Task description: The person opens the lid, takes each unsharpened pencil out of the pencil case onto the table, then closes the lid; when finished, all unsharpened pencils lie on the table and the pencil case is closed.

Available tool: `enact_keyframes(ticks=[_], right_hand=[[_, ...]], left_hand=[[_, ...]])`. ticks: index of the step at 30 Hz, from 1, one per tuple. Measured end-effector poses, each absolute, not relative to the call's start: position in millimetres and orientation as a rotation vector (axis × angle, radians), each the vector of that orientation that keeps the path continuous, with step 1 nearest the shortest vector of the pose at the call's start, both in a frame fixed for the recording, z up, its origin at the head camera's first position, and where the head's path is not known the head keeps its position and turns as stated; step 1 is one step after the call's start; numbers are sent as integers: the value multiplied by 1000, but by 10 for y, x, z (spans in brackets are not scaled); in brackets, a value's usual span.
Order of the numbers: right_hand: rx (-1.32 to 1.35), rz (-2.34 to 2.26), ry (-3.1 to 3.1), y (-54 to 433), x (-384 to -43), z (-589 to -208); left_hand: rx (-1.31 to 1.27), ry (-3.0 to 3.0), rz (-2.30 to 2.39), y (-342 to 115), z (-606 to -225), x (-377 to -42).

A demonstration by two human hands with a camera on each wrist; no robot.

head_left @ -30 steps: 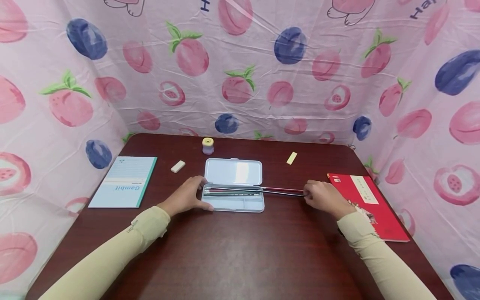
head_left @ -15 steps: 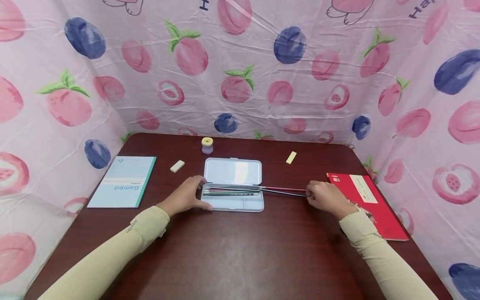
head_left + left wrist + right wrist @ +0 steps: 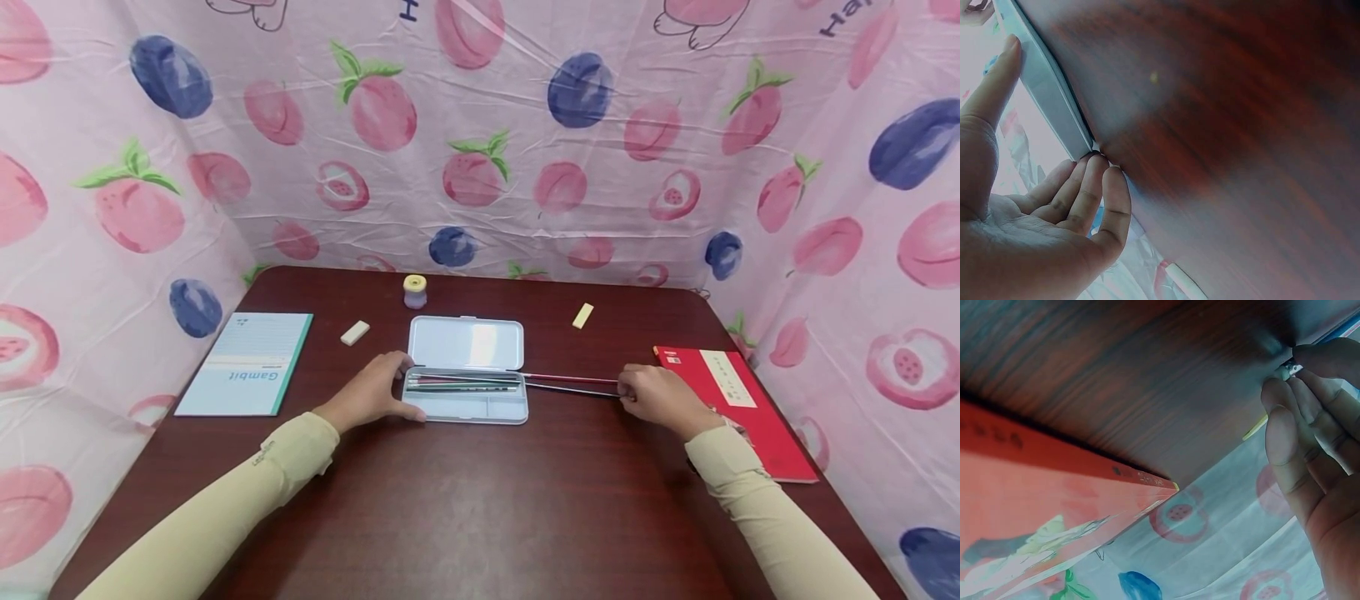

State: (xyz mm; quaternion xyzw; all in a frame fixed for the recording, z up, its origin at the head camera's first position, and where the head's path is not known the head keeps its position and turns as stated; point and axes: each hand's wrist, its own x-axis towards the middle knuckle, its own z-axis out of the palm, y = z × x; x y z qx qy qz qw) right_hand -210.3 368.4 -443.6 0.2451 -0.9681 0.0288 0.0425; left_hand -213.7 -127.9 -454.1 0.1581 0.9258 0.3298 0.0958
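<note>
A white pencil case (image 3: 448, 407) lies on the table with its lid (image 3: 442, 343) folded back. Several pencils (image 3: 465, 387) rest in its long rear compartment. My left hand (image 3: 369, 390) holds the left end, thumb (image 3: 1007, 78) along the near side and fingers (image 3: 1088, 187) at the far corner. Two thin pencils, one red (image 3: 573, 379) and one dark (image 3: 573, 390), stretch from the case's right end to my right hand (image 3: 654, 397). That hand pinches their outer ends between thumb and fingertips, which mostly hide them in the right wrist view.
A Gambit notebook (image 3: 243, 367) lies at the left, a red book (image 3: 750, 417) beneath the right forearm. Behind the case are a white eraser (image 3: 355, 332), a yellow-topped pencil sharpener (image 3: 415, 292) and a small yellow strip (image 3: 582, 315). Patterned cloth (image 3: 480, 233) hangs behind the table.
My right hand has shifted slightly right, drawing the two pencils farther out past the case's end; they now spread apart a little. My left hand and the case stay put.
</note>
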Motion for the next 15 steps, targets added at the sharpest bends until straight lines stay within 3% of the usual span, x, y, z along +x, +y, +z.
enact_keyframes(ticks=[15], right_hand=[[747, 89, -2977, 3680, -2099, -4428]], left_hand=[[479, 2751, 970, -1277, -4552, -2144]])
